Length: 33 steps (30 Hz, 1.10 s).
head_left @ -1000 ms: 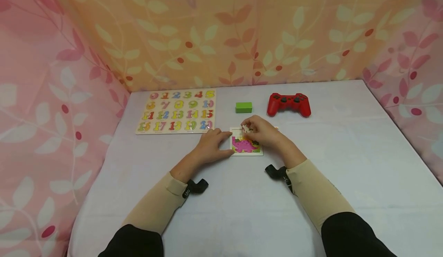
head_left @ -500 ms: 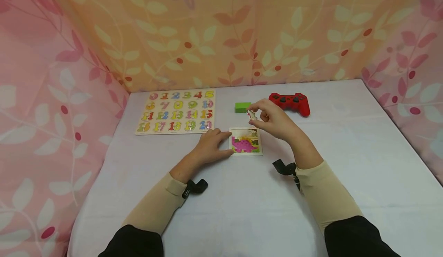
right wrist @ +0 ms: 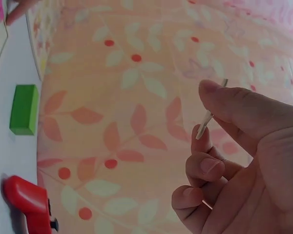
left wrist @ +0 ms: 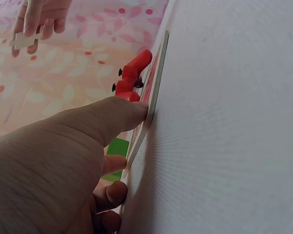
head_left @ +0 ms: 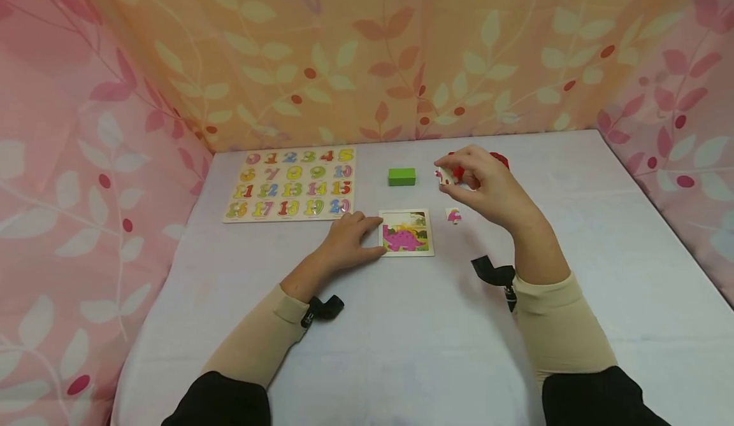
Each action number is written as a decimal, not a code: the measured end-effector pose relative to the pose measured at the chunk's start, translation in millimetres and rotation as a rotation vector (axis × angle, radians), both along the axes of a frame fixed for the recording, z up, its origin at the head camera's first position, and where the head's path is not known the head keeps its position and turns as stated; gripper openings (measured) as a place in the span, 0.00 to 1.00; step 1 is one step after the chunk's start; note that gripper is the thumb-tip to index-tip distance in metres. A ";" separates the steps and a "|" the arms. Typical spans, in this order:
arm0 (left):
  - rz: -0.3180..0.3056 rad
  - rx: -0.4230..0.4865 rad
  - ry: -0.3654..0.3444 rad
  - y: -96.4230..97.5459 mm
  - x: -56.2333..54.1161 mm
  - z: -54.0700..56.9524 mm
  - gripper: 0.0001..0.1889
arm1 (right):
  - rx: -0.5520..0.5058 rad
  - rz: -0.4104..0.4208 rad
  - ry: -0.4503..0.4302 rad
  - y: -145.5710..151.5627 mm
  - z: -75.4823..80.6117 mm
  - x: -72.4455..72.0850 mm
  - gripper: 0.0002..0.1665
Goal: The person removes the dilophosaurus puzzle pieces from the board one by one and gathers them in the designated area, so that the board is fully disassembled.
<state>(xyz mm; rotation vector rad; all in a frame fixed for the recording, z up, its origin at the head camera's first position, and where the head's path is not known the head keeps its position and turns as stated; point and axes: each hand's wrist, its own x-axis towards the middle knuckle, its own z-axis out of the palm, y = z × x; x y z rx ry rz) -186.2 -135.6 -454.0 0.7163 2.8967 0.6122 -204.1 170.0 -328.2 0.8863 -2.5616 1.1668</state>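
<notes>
In the head view a small white-framed dinosaur jigsaw puzzle lies flat mid-table, a pink dinosaur on it. My left hand rests at its left side, with thumb and index finger spread along the frame. The left wrist view shows that thumb against the puzzle's edge. Up over the table to the right, my right hand pinches a small jigsaw piece between thumb and fingertip. The right wrist view shows this piece edge-on. Another loose jigsaw piece, printed pink, lies right of the puzzle.
A number board with colourful numerals lies at the back left. Behind the puzzle sits a green block. A red game controller is at the back right, partly hidden by my right hand. Patterned cloth walls surround the white table.
My right hand has lifted from over the puzzle and moved right, carrying the pinched jigsaw piece. The other loose piece has come into view beneath it. My left hand stays put.
</notes>
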 end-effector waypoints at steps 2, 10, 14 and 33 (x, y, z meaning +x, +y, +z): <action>0.004 -0.002 0.003 -0.4 -0.7 0.3 0.37 | -0.002 -0.008 0.010 7.5 1.9 0.7 0.20; 0.016 0.000 0.010 -3.7 -4.3 0.8 0.37 | 0.014 -0.060 -0.029 35.5 5.8 -3.6 0.22; 0.010 0.007 0.009 -4.0 -4.5 0.1 0.37 | 0.072 -0.108 -0.136 46.9 5.2 -4.7 0.23; 0.002 0.007 0.003 -1.7 -3.9 -6.9 0.38 | 0.326 -0.135 -0.409 75.9 -45.3 -32.7 0.25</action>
